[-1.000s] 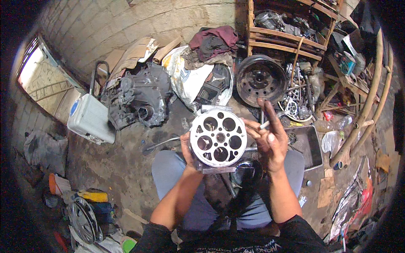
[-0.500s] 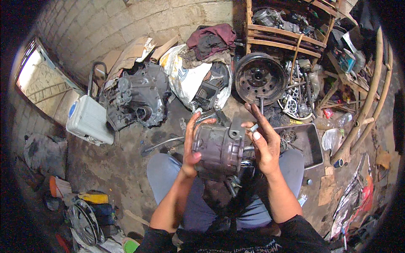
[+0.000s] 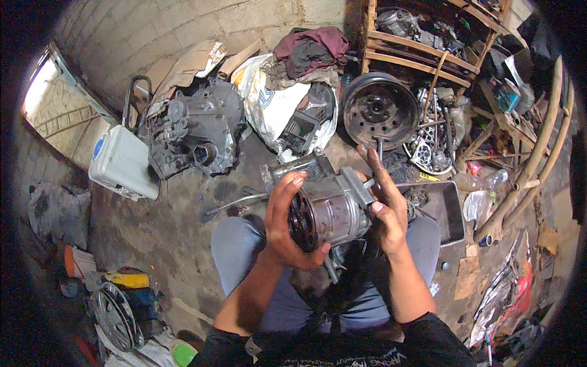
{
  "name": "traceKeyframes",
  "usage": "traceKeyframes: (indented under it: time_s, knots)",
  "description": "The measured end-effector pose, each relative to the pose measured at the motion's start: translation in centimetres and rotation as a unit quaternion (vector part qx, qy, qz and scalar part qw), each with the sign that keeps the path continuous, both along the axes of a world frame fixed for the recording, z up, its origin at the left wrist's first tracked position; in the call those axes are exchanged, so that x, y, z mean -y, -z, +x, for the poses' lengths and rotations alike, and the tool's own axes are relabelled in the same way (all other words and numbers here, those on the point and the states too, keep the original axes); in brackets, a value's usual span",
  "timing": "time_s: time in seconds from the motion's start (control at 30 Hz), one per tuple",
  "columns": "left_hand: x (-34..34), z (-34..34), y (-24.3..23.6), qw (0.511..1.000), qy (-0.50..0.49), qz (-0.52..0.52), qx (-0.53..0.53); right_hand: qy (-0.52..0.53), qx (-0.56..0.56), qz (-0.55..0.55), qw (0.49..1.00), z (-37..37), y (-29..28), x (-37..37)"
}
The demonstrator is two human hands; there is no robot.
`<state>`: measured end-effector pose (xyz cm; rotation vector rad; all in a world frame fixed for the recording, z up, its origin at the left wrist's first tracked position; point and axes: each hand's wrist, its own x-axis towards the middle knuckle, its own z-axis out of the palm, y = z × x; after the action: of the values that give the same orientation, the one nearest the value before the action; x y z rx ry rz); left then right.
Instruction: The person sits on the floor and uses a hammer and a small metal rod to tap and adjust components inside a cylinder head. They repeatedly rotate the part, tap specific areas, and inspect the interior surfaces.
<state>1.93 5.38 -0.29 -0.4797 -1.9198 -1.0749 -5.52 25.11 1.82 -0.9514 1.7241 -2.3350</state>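
A grimy, cylindrical car air-conditioning compressor is held up over my lap, lying on its side. Its dark, slotted round pulley end faces left, and a flat grey metal block juts from the top right. My left hand curves round the pulley end, thumb below and fingertips at the upper rim. At the opposite end, my right hand presses its thumb against the block, with its index finger stretched upward; its other fingers are partly hidden. Blackened grime marks the fingers.
Beyond the compressor, a greasy gearbox housing, a white sack of parts and a steel wheel rim line the wall. A dark metal tray stands right of my knee. A white cooler box is at left.
The compressor has turned so its pulley end now shows on the left. My left hand has shifted round that end, while my right hand's fingers have come in closer to the block.
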Motion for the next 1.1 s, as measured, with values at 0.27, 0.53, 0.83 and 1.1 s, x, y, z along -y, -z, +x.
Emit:
traceKeyframes:
  time_s: [0.27,0.53,0.83,1.1]
  knots:
    - [0.1,0.2,-0.4,0.999,-0.019,-0.037,-0.016,-0.002,-0.019,-0.006,1.0,-0.1,0.3,0.3]
    - [0.0,0.8,0.0,0.997,-0.027,-0.061,-0.05,-0.016,-0.09,-0.046,0.995,-0.4,0.9,0.2]
    - [-0.3,1.4,-0.6,0.989,-0.049,-0.108,-0.088,-0.058,-0.049,-0.104,0.992,-0.3,0.0,-0.3]
    - [-1.2,0.7,0.6,0.985,-0.006,0.13,0.115,-0.039,0.031,-0.014,0.999,-1.1,0.3,-0.4]
